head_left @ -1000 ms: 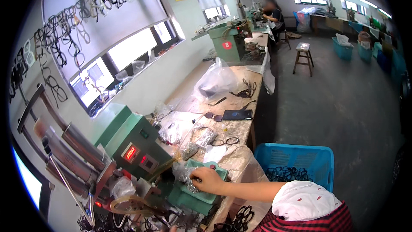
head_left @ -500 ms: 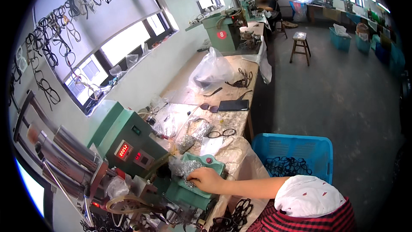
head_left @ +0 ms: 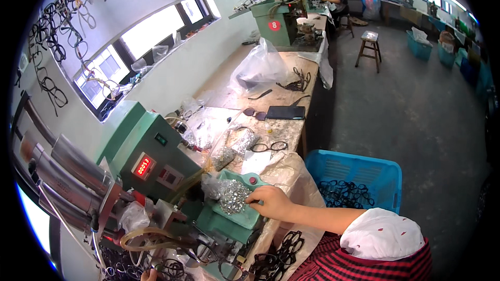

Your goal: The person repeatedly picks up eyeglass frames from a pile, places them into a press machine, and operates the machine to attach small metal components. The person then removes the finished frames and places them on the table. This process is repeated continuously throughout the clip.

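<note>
My right hand (head_left: pixel 270 203) is at the right edge of a heap of small silver metal pieces (head_left: pixel 233 198), its thumb and fingers pinched together. Whatever lies between the fingertips is too small to make out. The heap spills from a clear plastic bag (head_left: pixel 210 186) onto a green metal tray (head_left: pixel 249 220) on the machine. Only a bit of my left hand (head_left: pixel 149 275) shows at the lower edge, beside dark eyeglass frames (head_left: pixel 174 268); its grip is hidden. More black eyeglass frames (head_left: pixel 281 255) lie in front of the tray.
The green machine (head_left: pixel 148 151) with metal cylinders and a red display stands at left. A blue basket (head_left: pixel 354 164) holding black frames is at right. Bags of silver pieces (head_left: pixel 244 140), loose glasses (head_left: pixel 270 147), sunglasses (head_left: pixel 255 113) and a dark flat case (head_left: pixel 285 112) lie farther along the bench.
My right hand has drawn back from atop the silver pieces to their right edge, fingers pinched. Part of my left hand now shows at the lower edge. The whole view has shifted slightly.
</note>
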The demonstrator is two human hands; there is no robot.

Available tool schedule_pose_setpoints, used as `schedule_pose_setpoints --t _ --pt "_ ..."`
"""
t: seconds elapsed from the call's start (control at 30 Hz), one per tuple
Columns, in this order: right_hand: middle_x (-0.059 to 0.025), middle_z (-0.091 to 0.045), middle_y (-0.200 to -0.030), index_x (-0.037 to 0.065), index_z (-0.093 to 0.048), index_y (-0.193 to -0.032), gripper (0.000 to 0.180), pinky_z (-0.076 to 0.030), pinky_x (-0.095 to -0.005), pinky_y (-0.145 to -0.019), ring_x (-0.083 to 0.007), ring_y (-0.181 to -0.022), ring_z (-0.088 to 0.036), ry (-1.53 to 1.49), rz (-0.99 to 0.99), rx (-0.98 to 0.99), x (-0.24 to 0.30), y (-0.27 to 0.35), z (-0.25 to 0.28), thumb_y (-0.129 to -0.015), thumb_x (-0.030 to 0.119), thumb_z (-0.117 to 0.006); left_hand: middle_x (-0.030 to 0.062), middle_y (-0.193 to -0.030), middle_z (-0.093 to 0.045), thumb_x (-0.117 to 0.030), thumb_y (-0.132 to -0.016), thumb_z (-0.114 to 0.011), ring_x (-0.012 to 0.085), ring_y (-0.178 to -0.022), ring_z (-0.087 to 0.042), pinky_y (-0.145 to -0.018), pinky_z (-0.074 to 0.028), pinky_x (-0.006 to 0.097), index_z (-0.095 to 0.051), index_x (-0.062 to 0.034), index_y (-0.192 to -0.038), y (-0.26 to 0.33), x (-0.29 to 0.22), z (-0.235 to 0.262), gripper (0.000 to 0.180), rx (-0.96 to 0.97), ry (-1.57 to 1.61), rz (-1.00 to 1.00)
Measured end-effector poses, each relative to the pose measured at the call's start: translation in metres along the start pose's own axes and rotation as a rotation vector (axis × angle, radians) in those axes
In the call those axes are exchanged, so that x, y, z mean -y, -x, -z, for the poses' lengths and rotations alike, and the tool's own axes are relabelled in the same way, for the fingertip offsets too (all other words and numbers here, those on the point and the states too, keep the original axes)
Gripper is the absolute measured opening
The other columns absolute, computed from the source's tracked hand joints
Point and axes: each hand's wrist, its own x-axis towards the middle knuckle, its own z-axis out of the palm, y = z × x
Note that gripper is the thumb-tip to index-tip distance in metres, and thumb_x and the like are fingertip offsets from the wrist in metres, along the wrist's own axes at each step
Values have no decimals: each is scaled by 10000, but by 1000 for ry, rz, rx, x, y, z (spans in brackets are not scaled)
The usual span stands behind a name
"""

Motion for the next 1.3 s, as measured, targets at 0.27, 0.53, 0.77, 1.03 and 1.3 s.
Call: schedule_pose_setpoints --t 0.27,0.53,0.77,1.03,1.3 --pt "-125 -702 -886 57 -722 -895 151 -532 -392 -784 -311 -866 -675 -292 194 109 76 -26 -20 -745 70 -729 3 -808 -602 -90 -912 -641 90 -706 -481 -625 -416 283 -642 -8 -1003 -25 68 51 122 -303 -127 -253" --pt "-135 -684 -1113 -48 -545 -1251 414 -517 -276 -857 -153 -975 -677 -721 23 113 118 -34 -75 -857 -17 -670 190 -950 -720 -409 -1075 -424 252 -734 -678 -751 -552 371 -583 -87 -951 16 74 -58 380 -290 1107 -296" --pt "-117 -682 -1151 -34 -458 -1343 501 -488 -259 -896 -122 -967 -647 -1102 -253 295 130 -32 -78 -880 -33 -652 272 -904 -684 -344 -1095 -270 309 -744 -678 -755 -574 422 -417 -51 -986 54 -72 -70 345 -551 198 -1105" --pt "-205 -611 -1270 -45 -379 -1442 629 -437 -346 -1042 -244 -1215 -589 -902 -32 338 143 -16 -48 -847 -70 -582 210 -714 -671 -288 -1076 -266 254 -635 -647 -669 -546 350 -401 -48 -930 73 -89 -84 311 -379 534 -890" --pt "-190 -712 -1085 22 -684 -1145 417 -523 -414 -931 -338 -1041 -686 -60 58 216 42 -19 -17 -780 -81 -511 275 -782 -675 -257 -1035 -414 281 -660 -663 -673 -547 313 -486 -13 -945 71 -58 -161 270 840 1234 74"
